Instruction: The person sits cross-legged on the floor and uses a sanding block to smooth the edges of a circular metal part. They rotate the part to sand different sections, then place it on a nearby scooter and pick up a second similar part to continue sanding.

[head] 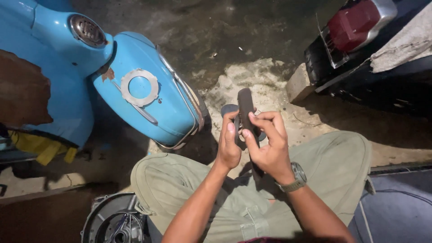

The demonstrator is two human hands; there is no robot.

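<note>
Crouched on the concrete floor [252, 76] beside a sky-blue scooter body [148, 108], I hold a dark, flat, ring-shaped metal plate [246, 108] edge-on above my knees. My left hand [228, 144] curls closed around its near side, thumb pressed to the face; my right hand [270, 144] pinches the other edge with bent fingers. It looks like an inspection step; the next move would call for a firm grip while turning the plate. A pale grey notched ring [139, 87] lies on the scooter panel.

Dark ring [245, 114] partly behind both hands' fingers [265, 123]
</note>
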